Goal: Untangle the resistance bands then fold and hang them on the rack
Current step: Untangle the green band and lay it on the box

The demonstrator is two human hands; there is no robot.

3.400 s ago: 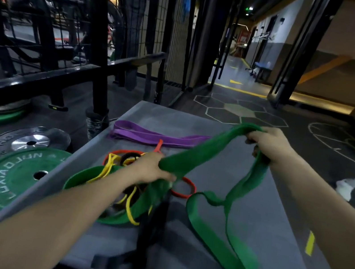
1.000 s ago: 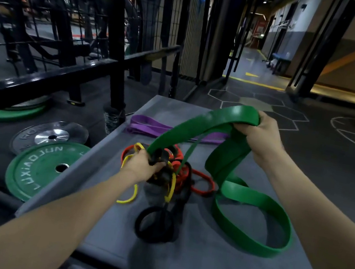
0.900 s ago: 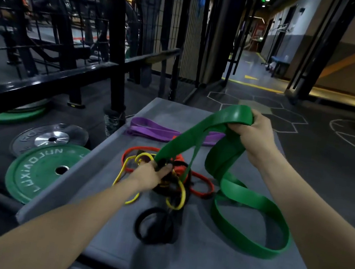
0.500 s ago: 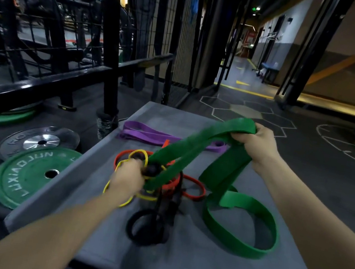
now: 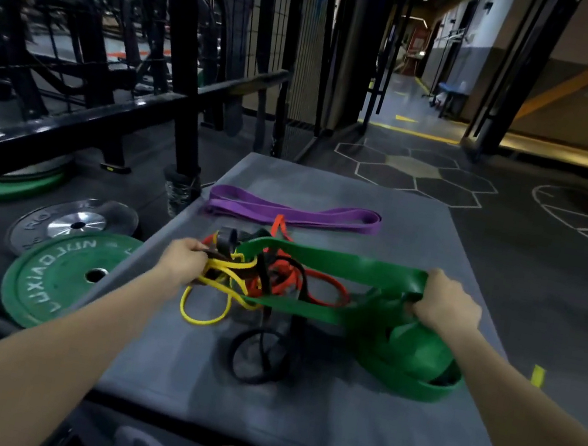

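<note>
— Two risks show in the head view. The green band [image 5: 332, 266] runs taut between both hands and threads through the knot [image 5: 256, 275] of yellow, red and black bands. Pulling harder would, I think, cinch the knot instead of freeing it.

— And the other?

— A stretched band that slips from a fist would snap back at the arms. The whole knot could also drag across the mat [image 5: 292, 409] toward its left edge, beside the plates [image 5: 58, 273] on the floor.

— How are the hands?

— The left hand [image 5: 183, 260] is clenched at the left side of the knot; its fingers curl round black and yellow strands. Which strands exactly, I cannot tell. The right hand [image 5: 446, 304] is fisted round the green band's far end, with the rest of that band bunched in loops on the mat below it.

— Anything sorted yet?

— The purple band [image 5: 294, 213] lies folded flat at the far end of the mat, apart from the tangle. Nothing appears hung; the rack [image 5: 179, 59] stands to the left, well apart from the bands.
</note>
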